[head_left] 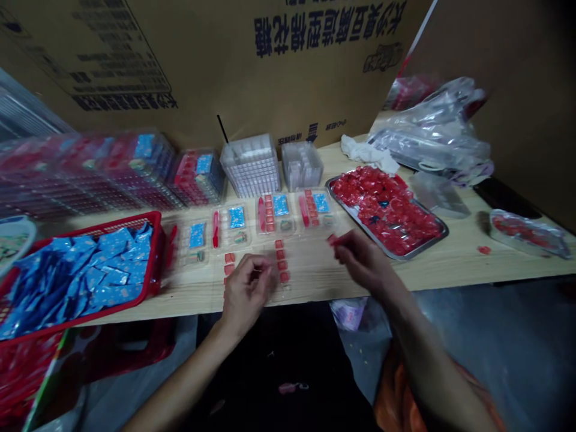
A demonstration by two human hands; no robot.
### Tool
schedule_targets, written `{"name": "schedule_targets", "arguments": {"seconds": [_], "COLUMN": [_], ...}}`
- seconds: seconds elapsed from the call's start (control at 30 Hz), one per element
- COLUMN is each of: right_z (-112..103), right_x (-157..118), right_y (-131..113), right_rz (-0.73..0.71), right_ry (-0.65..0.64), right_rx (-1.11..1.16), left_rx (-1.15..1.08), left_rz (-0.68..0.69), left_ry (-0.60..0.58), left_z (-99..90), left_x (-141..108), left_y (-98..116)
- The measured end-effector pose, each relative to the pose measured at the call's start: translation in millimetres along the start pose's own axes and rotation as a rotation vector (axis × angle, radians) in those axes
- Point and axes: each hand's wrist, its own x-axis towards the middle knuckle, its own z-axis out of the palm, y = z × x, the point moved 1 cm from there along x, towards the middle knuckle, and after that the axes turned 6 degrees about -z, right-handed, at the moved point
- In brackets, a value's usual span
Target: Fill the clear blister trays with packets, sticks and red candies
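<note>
My left hand (248, 288) is over the table's front part, fingers curled together between two columns of small red squares; what they hold, if anything, is too small to make out. One column (281, 261) stands just right of it, the other (229, 264) is partly hidden behind it. My right hand (360, 258) pinches a small red piece (332, 239) left of the metal tray (443, 234) heaped with red wrapped pieces (387, 207). Behind the hands stand clear plastic boxes (275, 214) with red pieces, blue packets and red sticks.
A red basket (158, 246) of blue packets (90, 270) is at left. Stacked filled boxes (81, 174), nested empty trays (251, 165) and a big carton (216, 72) are behind. Plastic bags (436, 138) and a small container (526, 234) lie at right.
</note>
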Motion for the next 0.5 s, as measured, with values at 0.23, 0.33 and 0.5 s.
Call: {"name": "schedule_targets", "arguments": {"seconds": [0.23, 0.33, 0.5], "right_z": [70.0, 73.6, 71.6], "right_x": [-14.4, -15.1, -15.9], "right_y": [-26.9, -29.8, -34.7], "right_rz": [-0.125, -0.149, -0.151], "right_ry": [-0.156, -0.154, -0.218], "right_rx": [0.098, 0.106, 0.229], "left_rx": [-0.541, -0.674, -0.78], "left_rz": [-0.548, -0.632, -0.689], "left_ry": [-0.232, -0.246, -0.245], "left_z": [15.5, 13.5, 4.2], "left_x": [10.1, 12.6, 14.0], "left_y": [18.8, 13.3, 9.7]}}
